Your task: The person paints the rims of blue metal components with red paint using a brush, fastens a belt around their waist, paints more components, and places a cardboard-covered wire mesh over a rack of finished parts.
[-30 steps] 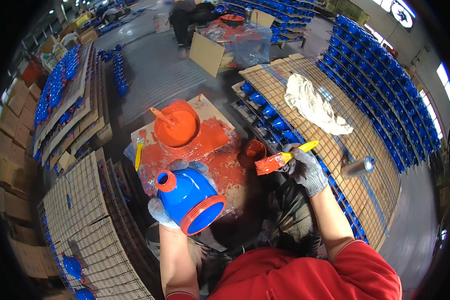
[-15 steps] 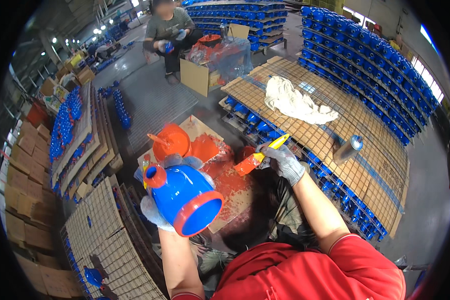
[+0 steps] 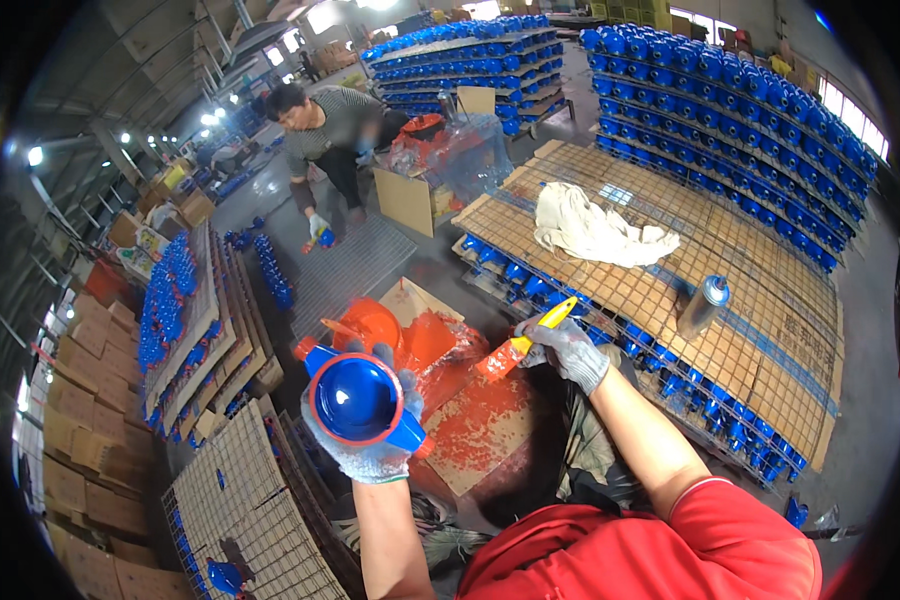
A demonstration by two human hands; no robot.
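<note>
My left hand (image 3: 365, 463), in a grey glove, is closed round a blue hollow casting (image 3: 406, 434) that looks like a valve body. Its wide round mouth points up at me, with a red-painted rim. Two narrower ends stick out at its sides, also red at the tips. In my gloved right hand (image 3: 576, 358) is a paintbrush (image 3: 523, 343) with a yellow handle, its bristles covered in red. The brush is apart from the casting. Just beyond my left hand stands a tub of red paint (image 3: 380, 326), partly hidden by the casting.
Paint-smeared cardboard (image 3: 480, 420) lies below my hands. To the right, a mesh-topped stack (image 3: 760, 350) bears a white cloth (image 3: 590, 228) and a spray can (image 3: 703, 305). Racks of blue castings (image 3: 730, 130) rise behind. A co-worker (image 3: 320, 130) crouches ahead; more mesh (image 3: 240, 490) lies left.
The casting has turned in my left hand, so its wide mouth now faces up. The brush has stayed nearly in place. The co-worker has bent and reached toward the floor.
</note>
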